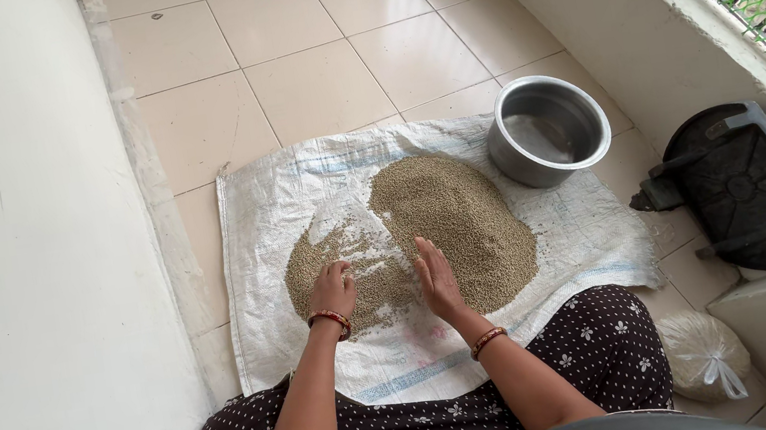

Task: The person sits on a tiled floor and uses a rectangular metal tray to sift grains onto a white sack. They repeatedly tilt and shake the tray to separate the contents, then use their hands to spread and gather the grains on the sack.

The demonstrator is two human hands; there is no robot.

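steel pot (547, 129) beyond the right hand (436, 276) looks empty; grain (450, 220) spread on white sack (567, 228); right hand flat, released, on grain; left hand (333, 288) loosely curled, touching grain.

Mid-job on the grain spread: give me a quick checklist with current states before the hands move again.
1. Left hand on the thin patch of grain: ok, curled and touching it.
2. Right hand flat at the edge of the big grain pile: ok.
3. Grain stays on the woven sack: ok, none seen on the tiles.
4. Steel pot upright beside the sack: ok.
5. Pot contents: cannot tell.
6. Tied plastic bag closed, beside the knee: ok.
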